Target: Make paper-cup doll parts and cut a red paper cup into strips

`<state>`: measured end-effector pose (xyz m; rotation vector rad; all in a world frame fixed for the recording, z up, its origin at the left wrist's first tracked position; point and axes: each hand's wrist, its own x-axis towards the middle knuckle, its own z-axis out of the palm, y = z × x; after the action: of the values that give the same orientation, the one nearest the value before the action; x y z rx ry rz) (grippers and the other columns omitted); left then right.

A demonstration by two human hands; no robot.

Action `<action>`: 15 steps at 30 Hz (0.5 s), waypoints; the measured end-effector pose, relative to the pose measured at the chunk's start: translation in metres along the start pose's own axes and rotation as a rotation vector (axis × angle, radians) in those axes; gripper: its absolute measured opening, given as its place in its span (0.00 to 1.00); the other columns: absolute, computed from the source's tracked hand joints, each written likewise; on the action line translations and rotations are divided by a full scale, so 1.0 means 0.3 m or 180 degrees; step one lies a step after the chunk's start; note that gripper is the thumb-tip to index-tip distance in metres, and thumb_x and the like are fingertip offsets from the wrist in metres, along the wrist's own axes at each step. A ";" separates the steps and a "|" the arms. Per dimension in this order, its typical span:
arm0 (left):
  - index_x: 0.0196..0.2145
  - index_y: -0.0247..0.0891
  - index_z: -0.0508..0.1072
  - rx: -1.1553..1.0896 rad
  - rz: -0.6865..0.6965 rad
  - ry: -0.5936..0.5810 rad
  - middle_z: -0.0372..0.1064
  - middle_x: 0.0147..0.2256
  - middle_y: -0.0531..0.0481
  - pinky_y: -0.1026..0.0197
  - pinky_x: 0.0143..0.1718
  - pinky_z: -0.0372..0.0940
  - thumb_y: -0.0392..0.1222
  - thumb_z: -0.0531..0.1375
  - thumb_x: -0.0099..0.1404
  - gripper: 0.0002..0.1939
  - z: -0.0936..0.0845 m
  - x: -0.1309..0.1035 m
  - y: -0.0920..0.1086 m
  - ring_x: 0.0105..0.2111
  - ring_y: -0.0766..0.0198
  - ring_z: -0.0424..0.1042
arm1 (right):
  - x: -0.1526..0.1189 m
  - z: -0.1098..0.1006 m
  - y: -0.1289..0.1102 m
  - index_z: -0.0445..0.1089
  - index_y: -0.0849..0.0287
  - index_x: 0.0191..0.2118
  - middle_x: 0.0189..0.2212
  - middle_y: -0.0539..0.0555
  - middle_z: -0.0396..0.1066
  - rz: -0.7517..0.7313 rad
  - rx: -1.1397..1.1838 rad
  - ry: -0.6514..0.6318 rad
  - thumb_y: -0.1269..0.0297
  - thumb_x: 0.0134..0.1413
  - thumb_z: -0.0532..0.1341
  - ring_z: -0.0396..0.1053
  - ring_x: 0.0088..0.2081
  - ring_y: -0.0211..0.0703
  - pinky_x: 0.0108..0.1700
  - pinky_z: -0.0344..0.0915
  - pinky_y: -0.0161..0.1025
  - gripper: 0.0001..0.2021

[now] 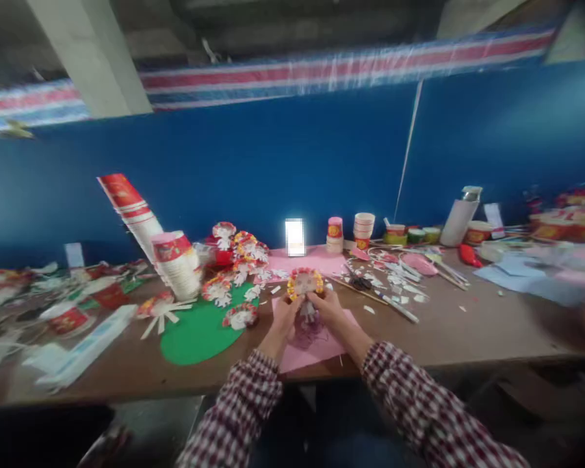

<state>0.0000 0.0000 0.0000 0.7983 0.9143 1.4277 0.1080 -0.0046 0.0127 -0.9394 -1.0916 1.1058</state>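
Note:
Between my hands is a small paper craft figure point(305, 282), a pale round centre ringed with red and yellow pieces and white strips hanging below. My left hand point(287, 315) grips its lower left side, and my right hand point(329, 308) grips the lower right, the thumbs close together at the front. Under them lies a pink sheet point(316, 351) with dark scribbled lines. Left of my hands, a similar ringed craft point(240, 316) rests on a green rounded sheet point(199, 335), with several more piled behind it.
Stacked paper cups point(178, 266) stand at the left, beside a tall leaning stack point(131, 208). Behind my hands a glowing screen point(295, 237) stands upright. Scissors point(358, 281), a brush and paper scraps point(404, 276) lie at right, before a flask point(461, 218). A blue partition point(253, 162) closes the back.

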 end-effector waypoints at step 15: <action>0.26 0.29 0.72 0.0082 0.0057 -0.0042 0.70 0.21 0.50 0.64 0.24 0.62 0.44 0.71 0.38 0.20 -0.020 -0.014 -0.007 0.20 0.68 0.67 | -0.023 -0.004 0.027 0.71 0.61 0.27 0.24 0.52 0.72 0.0104 -0.0284 0.0168 0.60 0.40 0.63 0.67 0.23 0.39 0.25 0.62 0.34 0.09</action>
<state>-0.0042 -0.0046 -0.0045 0.8359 0.9192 1.4272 0.1069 -0.0097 0.0034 -1.0544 -1.0928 1.0602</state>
